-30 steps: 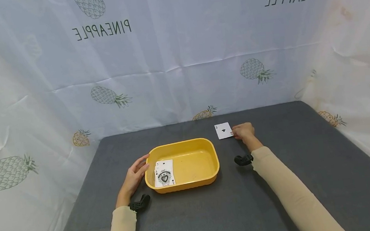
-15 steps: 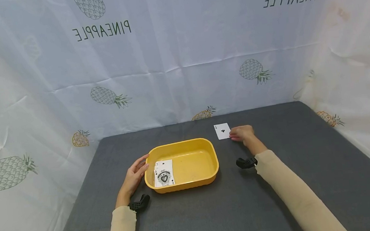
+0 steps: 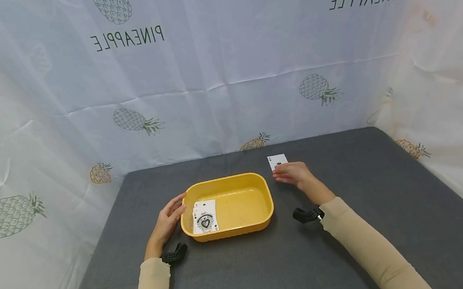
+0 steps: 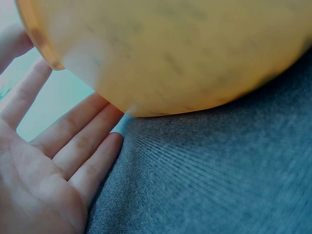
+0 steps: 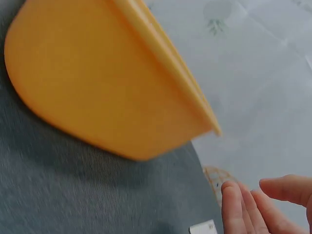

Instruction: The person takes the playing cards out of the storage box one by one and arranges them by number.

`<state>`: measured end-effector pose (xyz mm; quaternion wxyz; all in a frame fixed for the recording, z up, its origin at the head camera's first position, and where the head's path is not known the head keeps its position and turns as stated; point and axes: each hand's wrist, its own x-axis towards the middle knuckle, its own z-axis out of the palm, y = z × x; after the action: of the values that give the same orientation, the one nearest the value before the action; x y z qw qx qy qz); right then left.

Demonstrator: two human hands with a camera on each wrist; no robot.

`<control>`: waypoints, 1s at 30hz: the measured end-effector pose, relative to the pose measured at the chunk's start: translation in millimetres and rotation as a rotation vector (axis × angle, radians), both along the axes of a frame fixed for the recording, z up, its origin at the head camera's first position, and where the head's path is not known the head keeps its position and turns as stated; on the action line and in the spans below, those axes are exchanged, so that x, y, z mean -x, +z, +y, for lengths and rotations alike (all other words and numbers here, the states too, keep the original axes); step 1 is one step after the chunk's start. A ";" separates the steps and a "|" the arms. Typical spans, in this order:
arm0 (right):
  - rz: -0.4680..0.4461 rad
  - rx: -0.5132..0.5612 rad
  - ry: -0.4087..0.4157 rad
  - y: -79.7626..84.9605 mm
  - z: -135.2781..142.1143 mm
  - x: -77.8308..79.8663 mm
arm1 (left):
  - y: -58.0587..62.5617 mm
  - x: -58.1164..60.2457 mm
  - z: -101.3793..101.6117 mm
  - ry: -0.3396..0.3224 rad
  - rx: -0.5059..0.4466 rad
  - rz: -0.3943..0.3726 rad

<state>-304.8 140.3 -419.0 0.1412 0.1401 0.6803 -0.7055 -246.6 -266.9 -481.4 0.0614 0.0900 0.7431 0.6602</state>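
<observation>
A yellow tray (image 3: pixel 244 209) stands on the dark table. Playing cards (image 3: pixel 206 217) lie overlapped at its left end, an ornate ace on top. At the tray's left rim is my left hand (image 3: pixel 167 224); in the left wrist view its straight fingers (image 4: pixel 83 139) touch the tray's outer wall. Behind the tray's right corner, a single ace card (image 3: pixel 277 159) lies face up, its near part covered by my right hand (image 3: pixel 296 175). In the right wrist view the right fingers (image 5: pixel 234 209) are extended, the thumb apart and nothing between them; a card corner (image 5: pixel 204 227) shows below.
A white curtain (image 3: pixel 222 60) printed with pineapples hangs behind the table and along both sides. The dark table cloth (image 3: pixel 245 275) extends in front of the tray and to its right. Each wrist wears a black strap device (image 3: pixel 306 214).
My right hand has moved left and nearer, from the card's right edge to over its near part, with its fingers straightened. The card, tray and left hand look unmoved.
</observation>
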 end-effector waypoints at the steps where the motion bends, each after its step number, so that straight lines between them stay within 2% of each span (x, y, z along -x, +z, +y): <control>1: 0.011 -0.011 0.020 1.1 -1.3 -2.3 | 0.1 -0.1 -0.1 0.000 0.000 0.000; 7: 0.116 -0.073 0.188 10.0 -8.4 -22.3 | 0.1 -0.2 -0.5 0.001 -0.004 0.006; 11: 0.158 -0.059 0.253 14.1 -14.8 -29.9 | -0.3 -0.2 -0.5 0.008 0.000 0.003; 17: 0.155 -0.047 0.272 16.3 -30.4 -33.0 | 0.6 -1.0 0.2 0.016 0.011 -0.010; 25: 0.070 0.041 0.267 18.5 -55.5 -36.8 | 0.5 -0.5 -0.8 0.015 0.010 -0.014; 30: 0.088 0.052 0.306 16.2 -65.1 -41.0 | -0.4 0.3 -1.1 0.009 0.005 -0.014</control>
<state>-263.8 75.3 -402.8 0.2206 -0.0003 0.6807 -0.6986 -246.9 -268.0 -481.8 0.0638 0.0821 0.7447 0.6593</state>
